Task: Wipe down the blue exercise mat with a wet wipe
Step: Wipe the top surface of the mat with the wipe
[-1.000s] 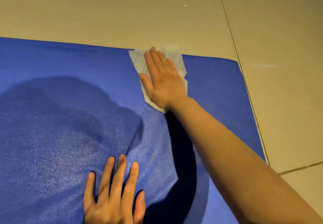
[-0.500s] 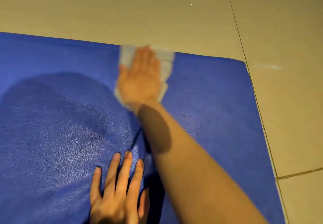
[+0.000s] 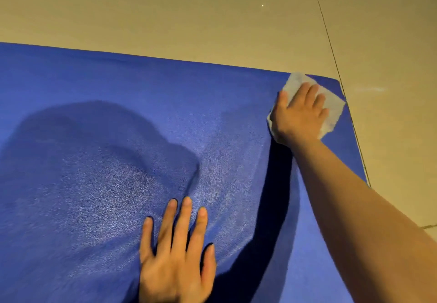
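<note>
My left hand [image 3: 176,259] lies nearest me, fingers straight and spread, pressed flat on the textured blue foam exercise mat [image 3: 94,160] spread over the beige tiled floor [image 3: 165,14]. Farther out, at the mat's far right corner, my right hand [image 3: 299,113] presses the crumpled white wet wipe [image 3: 331,109] down with extended fingers.

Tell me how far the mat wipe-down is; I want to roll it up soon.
Partly done, it seems. The right hand presses the wet wipe at the blue mat's far right corner; the left hand rests flat nearer. Nothing shows the left stretch wiped yet.
</note>
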